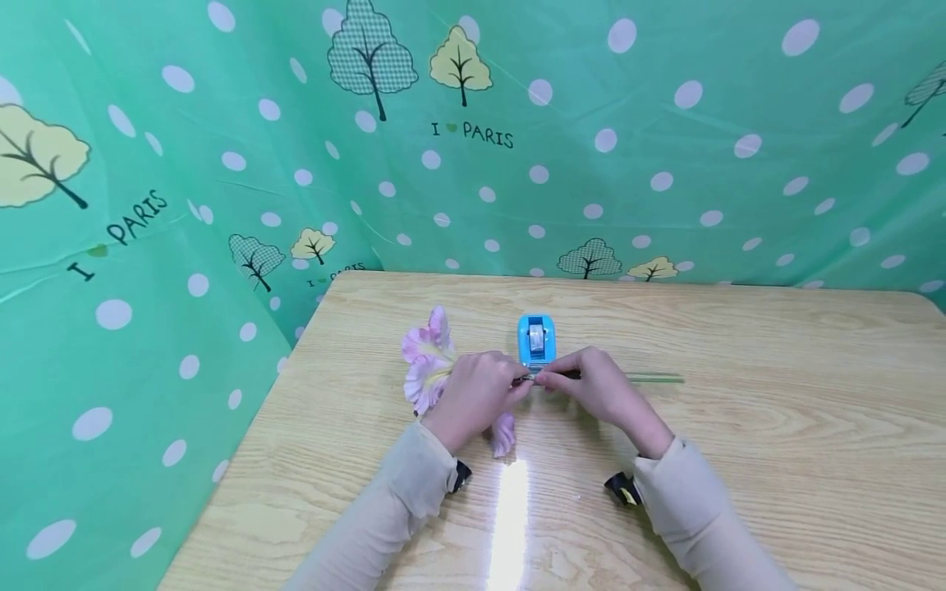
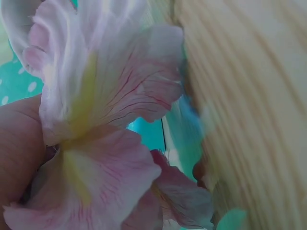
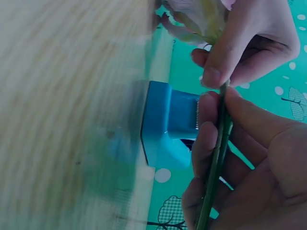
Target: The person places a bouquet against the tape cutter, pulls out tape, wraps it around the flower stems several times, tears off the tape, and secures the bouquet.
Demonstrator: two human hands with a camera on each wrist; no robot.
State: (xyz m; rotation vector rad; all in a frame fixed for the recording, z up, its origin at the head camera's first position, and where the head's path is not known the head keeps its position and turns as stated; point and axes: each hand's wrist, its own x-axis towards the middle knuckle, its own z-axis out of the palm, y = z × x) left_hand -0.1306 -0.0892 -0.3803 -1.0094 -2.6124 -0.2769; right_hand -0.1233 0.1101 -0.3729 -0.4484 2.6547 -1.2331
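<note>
Pale pink-lavender flowers [image 1: 426, 371] with yellow centres lie to the left of and under my left hand [image 1: 484, 390] in the head view. Their petals [image 2: 124, 91] fill much of the left wrist view. The left thumb and fingers pinch the top of the green stems [image 3: 218, 158], just below the blooms. Right beside it, my right hand [image 1: 599, 386] grips the same stems between thumb and curled fingers, fingertips almost meeting the left ones. Two thin stem ends [image 1: 654, 377] stick out to the right past this hand. Behind the hands stands a blue tape dispenser [image 1: 536, 324].
The wooden table [image 1: 798, 427] reaches well out to the right. A green dotted cloth [image 1: 665, 148] hangs behind it and along the left side. Dark wrist straps [image 1: 622, 490] show below both cuffs.
</note>
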